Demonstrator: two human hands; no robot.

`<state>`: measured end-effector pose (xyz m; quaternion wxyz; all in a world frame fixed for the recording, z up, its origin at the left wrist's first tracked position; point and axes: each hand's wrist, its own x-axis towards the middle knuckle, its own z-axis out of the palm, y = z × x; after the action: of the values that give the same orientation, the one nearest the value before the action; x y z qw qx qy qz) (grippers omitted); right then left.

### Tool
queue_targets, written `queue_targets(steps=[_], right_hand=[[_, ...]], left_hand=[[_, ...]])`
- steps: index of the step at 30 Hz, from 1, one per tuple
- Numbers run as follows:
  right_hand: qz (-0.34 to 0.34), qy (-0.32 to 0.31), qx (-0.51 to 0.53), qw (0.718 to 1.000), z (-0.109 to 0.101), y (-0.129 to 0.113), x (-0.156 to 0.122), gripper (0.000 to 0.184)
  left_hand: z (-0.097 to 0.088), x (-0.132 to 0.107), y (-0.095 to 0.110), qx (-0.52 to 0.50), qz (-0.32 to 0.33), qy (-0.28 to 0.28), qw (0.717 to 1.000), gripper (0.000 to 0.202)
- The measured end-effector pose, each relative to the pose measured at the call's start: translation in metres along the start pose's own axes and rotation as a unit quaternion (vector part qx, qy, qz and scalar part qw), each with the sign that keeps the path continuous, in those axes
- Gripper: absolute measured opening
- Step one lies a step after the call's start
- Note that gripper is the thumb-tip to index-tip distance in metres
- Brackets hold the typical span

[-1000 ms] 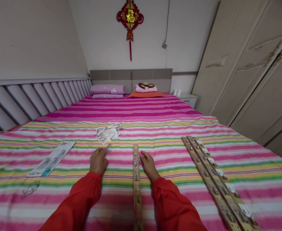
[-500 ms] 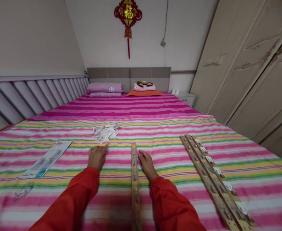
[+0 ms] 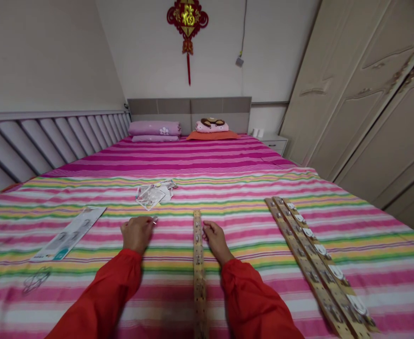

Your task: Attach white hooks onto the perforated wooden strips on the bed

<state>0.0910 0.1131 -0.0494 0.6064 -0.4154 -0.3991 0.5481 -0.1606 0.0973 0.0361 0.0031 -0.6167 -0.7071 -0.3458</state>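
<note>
Pink-striped bedspread (image 3: 249, 226) under everything. Wooden strip (image 3: 198, 263) lies lengthwise between the hands. Right hand (image 3: 216, 242) loosely curled, fingertips just beside the strip, nothing held. Left hand (image 3: 136, 234) half-closed, pinching small shiny item (image 3: 154, 219), too small to identify.

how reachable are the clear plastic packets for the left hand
Likely yes: the left hand rests just short of the clear plastic packets on the multicoloured striped bedsheet, and nothing seems to lie between them.

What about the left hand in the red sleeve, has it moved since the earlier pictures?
Yes, the left hand has moved leftward, away from the long pale wooden strip with metal fittings.
</note>
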Motion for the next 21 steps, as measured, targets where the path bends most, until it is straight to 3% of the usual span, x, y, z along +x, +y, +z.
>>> queue_targets(steps=[2, 3, 7, 9, 12, 21], right_hand=[[0.003, -0.001, 0.005, 1.000, 0.000, 0.000, 0.000, 0.028], [0.005, -0.001, 0.009, 1.000, 0.000, -0.001, 0.000, 0.027], [0.017, -0.001, 0.027, 0.999, -0.001, -0.002, 0.001, 0.027], [0.021, -0.001, 0.038, 0.999, -0.002, -0.003, 0.002, 0.029], [0.024, -0.001, 0.053, 0.998, -0.003, -0.005, 0.002, 0.031], [0.029, -0.018, 0.133, 0.991, -0.008, -0.011, 0.002, 0.028]], left_hand=[[-0.003, 0.002, 0.003, -0.153, -0.102, -0.004, 0.983, 0.022], [-0.003, 0.003, 0.005, -0.242, -0.156, -0.008, 0.958, 0.022], [-0.005, 0.004, 0.014, -0.494, -0.295, -0.058, 0.816, 0.019], [-0.004, 0.002, 0.023, -0.547, -0.320, -0.083, 0.769, 0.014], [0.002, 0.000, 0.041, -0.590, -0.330, -0.127, 0.726, 0.008], [0.051, -0.007, 0.094, -0.657, -0.346, -0.181, 0.645, 0.011]])
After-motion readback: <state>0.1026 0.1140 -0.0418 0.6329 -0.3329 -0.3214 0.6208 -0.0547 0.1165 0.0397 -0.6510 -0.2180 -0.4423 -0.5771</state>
